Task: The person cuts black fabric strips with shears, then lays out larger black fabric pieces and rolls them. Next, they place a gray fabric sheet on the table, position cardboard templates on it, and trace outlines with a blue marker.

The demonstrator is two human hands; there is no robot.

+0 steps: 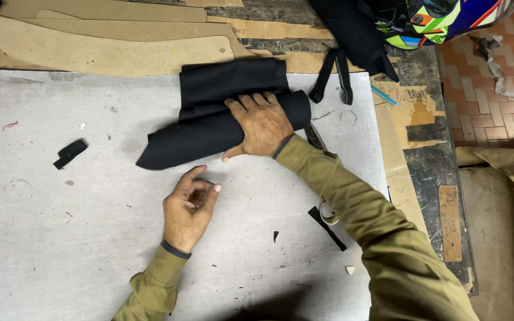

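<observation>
The grey tabletop (60,249) carries a bundle of black fabric (221,113), rolled and folded, matte and dark, near its far edge. The right hand (263,126) lies flat and open on the roll, pressing it mid-rolling; any further turn needs even pressure. The left hand (188,208) rests nearby, loosely curled, empty

A small black fabric scrap (69,153) lies well left of the fingers on the grey tabletop (60,238). Beyond them lie brown cardboard patterns (108,41), and a colourful helmet (441,18) sits far right.
</observation>
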